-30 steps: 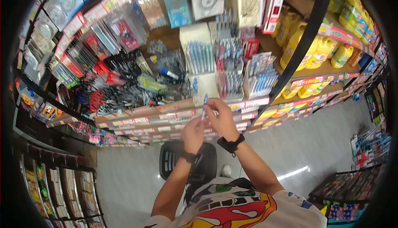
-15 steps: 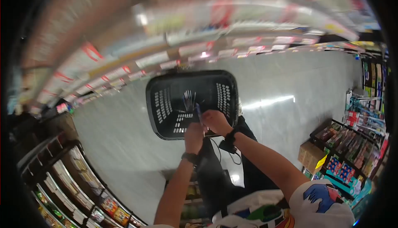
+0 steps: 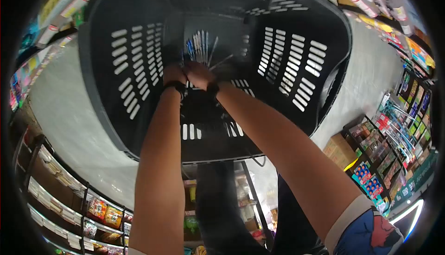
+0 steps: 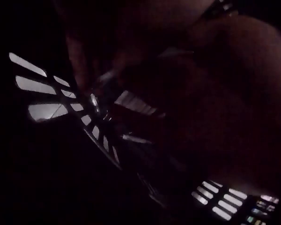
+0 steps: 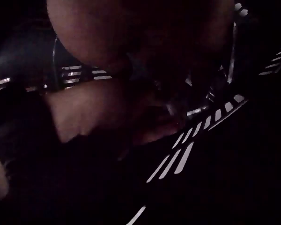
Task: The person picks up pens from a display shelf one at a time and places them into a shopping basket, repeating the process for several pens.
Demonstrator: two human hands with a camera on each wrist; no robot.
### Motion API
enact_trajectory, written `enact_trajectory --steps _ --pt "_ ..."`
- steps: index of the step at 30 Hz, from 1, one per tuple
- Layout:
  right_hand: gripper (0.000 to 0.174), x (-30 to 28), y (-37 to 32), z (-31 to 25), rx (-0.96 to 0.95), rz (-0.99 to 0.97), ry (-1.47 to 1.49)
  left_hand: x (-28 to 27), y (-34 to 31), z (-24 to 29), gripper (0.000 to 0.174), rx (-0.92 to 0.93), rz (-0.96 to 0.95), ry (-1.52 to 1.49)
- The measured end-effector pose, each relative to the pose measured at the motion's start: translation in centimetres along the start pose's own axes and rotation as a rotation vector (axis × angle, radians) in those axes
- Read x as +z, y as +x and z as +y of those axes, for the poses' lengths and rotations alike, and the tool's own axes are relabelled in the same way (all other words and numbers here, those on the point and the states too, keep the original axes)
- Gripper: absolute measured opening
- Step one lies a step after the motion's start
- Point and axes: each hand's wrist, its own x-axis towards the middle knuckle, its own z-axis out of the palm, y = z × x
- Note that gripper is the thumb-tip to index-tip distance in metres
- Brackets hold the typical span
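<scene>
Deep in the black basket (image 3: 103,81) they were, left hand (image 3: 174,74) and right hand (image 3: 199,75) close together, with slim pens (image 3: 199,46) fanned out at twelve o'clock beyond them, probably kept low so the tall walls held them. Pinching anything? Too dark, I couldn't tell! Toward four o'clock, a green sign (image 3: 421,175) carried pale lettering I couldn't read.

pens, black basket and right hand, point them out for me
Pens (image 3: 199,45): head view, middle of the fanned bunch.
Black basket (image 3: 103,69): head view, bare wall at picture left.
Right hand (image 3: 199,74): head view, back of the hand.
</scene>
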Motion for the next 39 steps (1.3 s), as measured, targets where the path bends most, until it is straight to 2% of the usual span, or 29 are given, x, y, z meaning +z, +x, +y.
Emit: enact_trajectory --steps 1,3,4,7,8,10,11,13,14,15,16,17,18,19,20,21,23,24,26,30,31,32,34,35,36,39 --pt "0.027 0.5 -0.1 0.3 0.127 -0.061 0.159 2.0 1.2 -1.3 0.022 0.053 0.01 -0.036" --pt "0.035 -2.1 1.0 -0.5 0.383 -0.157 0.472 4.5 3.0 -3.2 0.023 0.171 0.041 -0.102" --pt "0.047 -4.6 0.8 -1.2 0.623 -0.288 0.828 2.3 1.3 -1.5 0.024 0.085 0.066 -0.249" --pt "0.046 -5.8 -1.6 -1.4 0.477 -0.246 0.688 1.2 2.5 -2.9 0.026 0.386 -0.136 0.43" --pt "0.046 -6.7 -2.4 -1.4 0.41 -0.231 0.634 0.0 1.9 -2.6 0.023 0.346 -0.127 0.284" --pt "0.043 -10.3 -4.2 -2.1 0.331 -0.264 0.434 -3.0 -1.3 -0.8 0.018 0.131 -0.132 -0.411" --pt "0.038 -14.0 -5.5 -3.8 0.452 -0.22 0.6 -4.4 -3.3 0.2 0.015 0.06 -0.134 -0.712" --pt "0.036 -19.0 -9.3 -5.5 0.434 -0.071 0.709 -8.0 -8.5 2.5 0.013 0.115 -0.17 -0.919" --pt "0.039 -19.9 -11.4 -5.4 0.304 0.031 0.65 -10.2 -11.4 3.5 0.014 0.175 -0.176 -0.896" --pt "0.04 -26.2 -12.9 -9.1 0.595 0.02 1.009 -12.3 -14.3 4.6 0.016 0.235 -0.18 -0.873" --pt "0.038 -32.7 -14.6 -11.8 0.587 -0.04 0.924 -14.4 -17.2 5.7 0.019 0.295 -0.182 -0.851" --pt "0.035 -35.7 -17.0 -12.8 0.499 -0.001 0.808 -17.6 -21.8 8.2 0.015 0.047 -0.254 -1.183" --pt "0.033 -39.1 -19.4 -13.8 0.202 0.055 0.571 -19.1 -24.9 9.3 0.012 0.205 -0.198 -0.959" --pt "0.032 -44.0 -21.9 -16.9 0.378 0.062 0.663 -20.5 -27.9 10.2 0.011 0.345 -0.111 -0.736" --pt "0.032 -49.3 -23.5 -19.2 0.444 -0.066 0.606 -22.2 -31.2 12.1 0.013 0.291 -0.093 -0.779" --pt "0.033 -52.2 -25.7 -20.5 0.452 0.006 0.698 -23.9 -34.5 13.9 0.017 0.239 -0.073 -0.823" --pt "0.034 -62.8 -28.7 -26.0 0.421 0.063 0.643 -29.3 -42.0 19.2 0.022 0.177 -0.086 -0.97" --pt "0.033 -66.8 -30.2 -27.4 0.342 0.116 0.552 -31.8 -44.7 21.9 0.023 0.274 -0.075 -0.964" --pt "0.031 -75.1 -33.0 -31.4 0.305 0.237 0.638 -36.0 -51.5 25.8 0.023 0.406 -0.027 -0.939" --pt "0.024 -84.3 -36.1 -34.5 0.073 0.517 0.868 -46.5 -60.8 37.0 0.02 0.61 0.171 -0.966" --pt "0.023 -86.4 -36.0 -34.5 -0.007 0.57 0.915 -48.5 -61.6 39.8 0.019 0.651 0.223 -0.997" --pt "0.026 -87.8 -35.0 -33.8 -0.075 0.647 0.817 -50.2 -61.5 42.4 0.02 0.724 0.291 -0.998" --pt "0.024 -91.1 -32.3 -32.5 -0.115 0.746 0.653 -53.1 -60.7 47.9 0.022 0.844 0.442 -0.965" --pt "0.023 -92.3 -30.2 -32.2 -0.066 0.782 0.724 -54.4 -59.7 50.4 0.023 0.886 0.533 -0.934" --pt "0.023 -93.3 -28.0 -31.6 -0.143 0.916 0.502 -55.5 -58.2 52.7 0.024 0.88 0.573 -0.897" --pt "0.027 -95.1 -22.4 -29.3 -0.175 0.991 0.462 -56.4 -52.8 57.7 0.027 0.807 0.801 -0.884"
